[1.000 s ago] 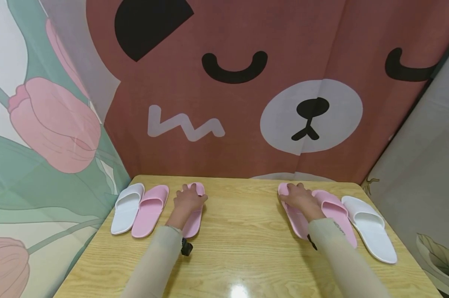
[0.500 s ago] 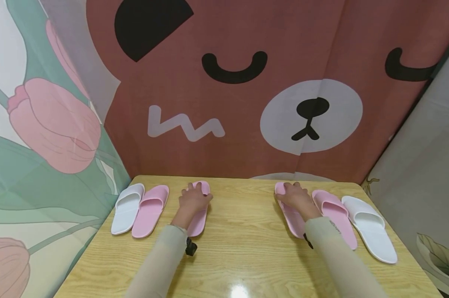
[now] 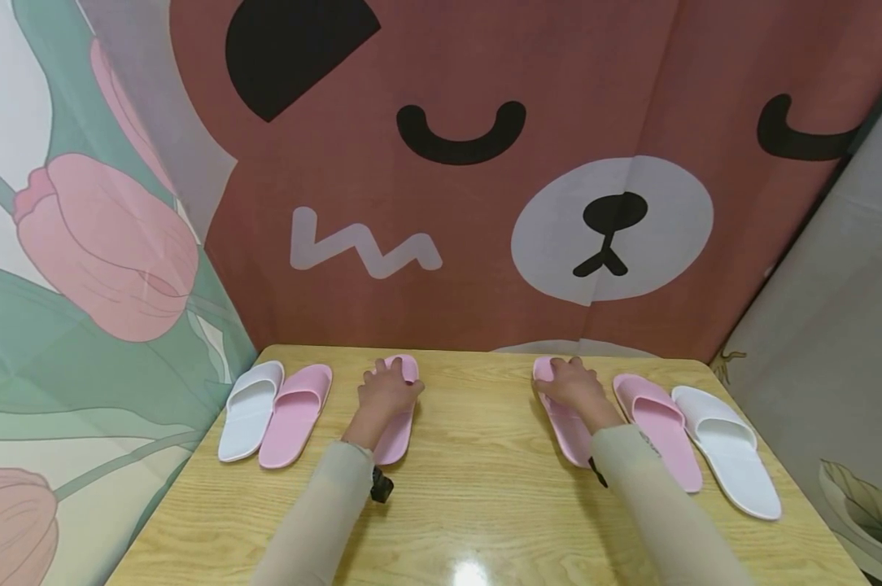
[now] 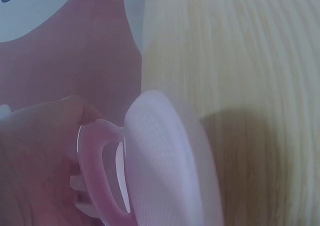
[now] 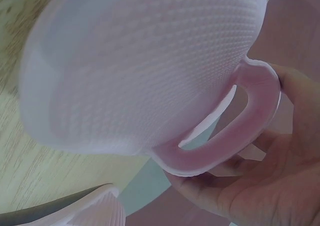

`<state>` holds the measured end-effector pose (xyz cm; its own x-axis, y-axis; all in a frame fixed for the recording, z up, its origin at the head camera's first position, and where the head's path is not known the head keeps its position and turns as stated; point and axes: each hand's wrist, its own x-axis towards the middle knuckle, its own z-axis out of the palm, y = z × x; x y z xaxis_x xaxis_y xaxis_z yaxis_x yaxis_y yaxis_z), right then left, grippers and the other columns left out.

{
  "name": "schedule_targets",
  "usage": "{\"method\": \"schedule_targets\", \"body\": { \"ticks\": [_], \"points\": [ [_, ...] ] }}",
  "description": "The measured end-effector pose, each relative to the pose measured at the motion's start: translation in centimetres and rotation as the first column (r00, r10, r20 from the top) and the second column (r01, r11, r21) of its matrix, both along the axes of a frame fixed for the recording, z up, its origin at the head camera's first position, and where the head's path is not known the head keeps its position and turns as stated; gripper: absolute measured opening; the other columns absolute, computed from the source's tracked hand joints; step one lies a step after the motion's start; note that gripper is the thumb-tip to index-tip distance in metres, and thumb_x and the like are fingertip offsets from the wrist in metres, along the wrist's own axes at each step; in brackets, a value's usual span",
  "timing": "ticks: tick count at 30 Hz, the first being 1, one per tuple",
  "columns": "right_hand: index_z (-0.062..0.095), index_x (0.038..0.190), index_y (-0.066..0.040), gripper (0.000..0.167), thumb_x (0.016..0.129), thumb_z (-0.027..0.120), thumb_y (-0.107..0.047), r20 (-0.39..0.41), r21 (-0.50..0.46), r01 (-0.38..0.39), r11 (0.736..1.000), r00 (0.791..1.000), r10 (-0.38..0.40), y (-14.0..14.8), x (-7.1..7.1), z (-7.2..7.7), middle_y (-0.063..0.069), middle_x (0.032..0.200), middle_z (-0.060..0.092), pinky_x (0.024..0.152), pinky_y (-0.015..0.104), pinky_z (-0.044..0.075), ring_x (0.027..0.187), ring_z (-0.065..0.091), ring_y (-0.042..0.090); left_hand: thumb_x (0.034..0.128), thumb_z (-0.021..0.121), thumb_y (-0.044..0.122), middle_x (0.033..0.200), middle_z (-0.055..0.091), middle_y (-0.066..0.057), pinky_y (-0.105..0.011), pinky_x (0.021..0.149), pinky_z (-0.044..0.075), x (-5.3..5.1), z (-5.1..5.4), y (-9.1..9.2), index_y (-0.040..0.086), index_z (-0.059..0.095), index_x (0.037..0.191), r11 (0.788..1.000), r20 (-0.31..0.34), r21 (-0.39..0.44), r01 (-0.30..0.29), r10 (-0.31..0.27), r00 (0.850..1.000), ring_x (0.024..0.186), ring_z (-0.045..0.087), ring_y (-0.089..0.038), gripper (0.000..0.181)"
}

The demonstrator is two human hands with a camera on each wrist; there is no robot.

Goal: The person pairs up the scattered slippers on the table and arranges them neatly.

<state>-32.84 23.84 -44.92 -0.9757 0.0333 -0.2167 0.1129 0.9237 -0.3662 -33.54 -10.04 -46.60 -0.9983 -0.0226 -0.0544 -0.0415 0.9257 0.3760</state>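
Note:
My left hand (image 3: 388, 394) grips a pink slipper (image 3: 394, 443) from above by its strap. The thumb and fingers of that hand (image 4: 37, 161) span the strap in the left wrist view, with the slipper's sole (image 4: 160, 166) beside them. A second pink slipper (image 3: 569, 431) is held the same way by my right hand (image 3: 576, 389). In the right wrist view the slipper's textured footbed (image 5: 140, 75) fills the upper left, and fingers (image 5: 200, 188) curl at the strap. Both toes point to the back of the table. The hands cover most of each strap.
On the left of the wooden table (image 3: 478, 480) lie a pink slipper (image 3: 294, 419) and a white slipper (image 3: 252, 411). To the right lie another pink slipper (image 3: 661, 431) and white slipper (image 3: 730, 452). A bear-printed curtain (image 3: 478, 268) hangs behind the back edge.
Both hands have moved inward with their slippers: the left one to the right, the right one to the left. The gap between the held slippers has narrowed. The other slippers have stayed put.

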Motion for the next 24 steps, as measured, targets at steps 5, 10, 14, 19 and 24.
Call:
{"method": "schedule_targets", "body": {
  "ticks": [5, 10, 14, 19, 24],
  "points": [
    [0.031, 0.156, 0.0, 0.082, 0.096, 0.057, -0.05, -0.001, -0.005, -0.007, 1.0, 1.0, 0.007, -0.2, 0.0, 0.0, 0.04, 0.151, 0.025, 0.102, 0.076, 0.033, 0.132, 0.028, 0.069, 0.0934, 0.055, 0.053, 0.15, 0.036, -0.025, -0.065, 0.099, 0.041, -0.1, -0.1, 0.2, 0.01, 0.037, 0.155, 1.0, 0.005, -0.003, 0.002, -0.002, 1.0, 0.131, 0.04, -0.052, 0.078],
    [0.031, 0.156, 0.0, 0.082, 0.096, 0.057, -0.049, -0.004, -0.024, -0.005, 1.0, 1.0, 0.005, -0.6, -0.1, 0.1, 0.039, 0.152, 0.024, 0.104, 0.076, 0.03, 0.133, 0.026, 0.07, 0.0931, 0.055, 0.054, 0.15, 0.036, -0.024, -0.064, 0.1, 0.041, 0.0, 0.0, 0.6, 0.01, 0.037, 0.155, 1.0, 0.01, -0.006, -0.001, 0.001, 1.0, 0.131, 0.041, -0.051, 0.078],
    [0.031, 0.156, 0.0, 0.082, 0.096, 0.058, -0.049, -0.005, -0.028, -0.004, 1.0, 1.0, 0.003, -0.7, 0.0, 0.2, 0.04, 0.152, 0.025, 0.103, 0.076, 0.031, 0.132, 0.026, 0.07, 0.0932, 0.056, 0.053, 0.151, 0.036, -0.025, -0.065, 0.101, 0.04, 0.0, 0.2, 0.9, 0.009, 0.037, 0.155, 1.0, 0.011, 0.003, 0.002, -0.002, 1.0, 0.131, 0.04, -0.05, 0.078],
    [0.032, 0.156, 0.001, 0.081, 0.096, 0.058, -0.048, -0.019, -0.022, -0.009, 1.0, 1.0, 0.008, -0.9, -0.1, 0.2, 0.04, 0.151, 0.027, 0.102, 0.076, 0.033, 0.131, 0.03, 0.068, 0.0932, 0.056, 0.054, 0.15, 0.037, -0.025, -0.064, 0.1, 0.041, 0.0, 0.2, 1.2, 0.009, 0.038, 0.155, 1.0, 0.0, 0.001, 0.007, -0.007, 1.0, 0.131, 0.041, -0.05, 0.078],
    [0.031, 0.156, 0.001, 0.084, 0.095, 0.058, -0.051, -0.017, -0.025, -0.018, 1.0, 1.0, 0.018, -1.0, -0.3, 0.1, 0.039, 0.152, 0.027, 0.102, 0.075, 0.033, 0.131, 0.031, 0.067, 0.0935, 0.056, 0.053, 0.15, 0.037, -0.024, -0.064, 0.1, 0.041, 0.0, 0.2, 1.5, 0.009, 0.039, 0.154, 1.0, 0.003, 0.003, 0.011, -0.011, 1.0, 0.131, 0.041, -0.049, 0.077]
  ]
}}
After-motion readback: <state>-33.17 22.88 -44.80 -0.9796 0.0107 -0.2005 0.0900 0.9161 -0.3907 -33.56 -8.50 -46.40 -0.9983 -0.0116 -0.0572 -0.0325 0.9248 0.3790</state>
